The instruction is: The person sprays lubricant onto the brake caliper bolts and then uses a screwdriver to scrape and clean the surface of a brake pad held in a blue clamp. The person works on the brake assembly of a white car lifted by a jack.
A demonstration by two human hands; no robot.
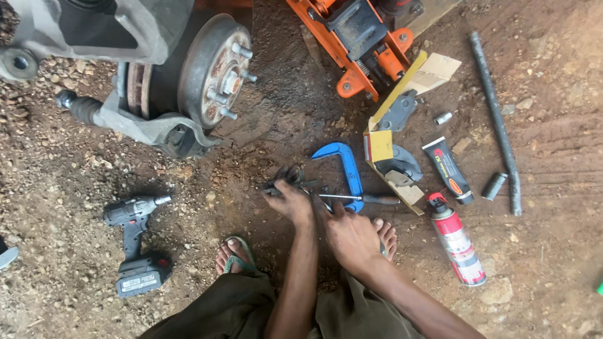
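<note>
My left hand (pixel 290 202) pinches small dark metal parts (pixel 287 177) on the dirt ground (pixel 63 188); my right hand (pixel 348 235), fingers curled, touches a screwdriver (pixel 361 198) beside the blue C-clamp (pixel 345 168).

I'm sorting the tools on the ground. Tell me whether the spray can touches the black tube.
Apart. The head view shows bare dirt between the top of the red-and-white spray can and the lower end of the black tube.

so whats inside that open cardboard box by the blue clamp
In the open cardboard box lie dark grey brake pads, one curved with a metal backing; another rests near its raised flap. Whatever sits beneath them is covered.
</note>
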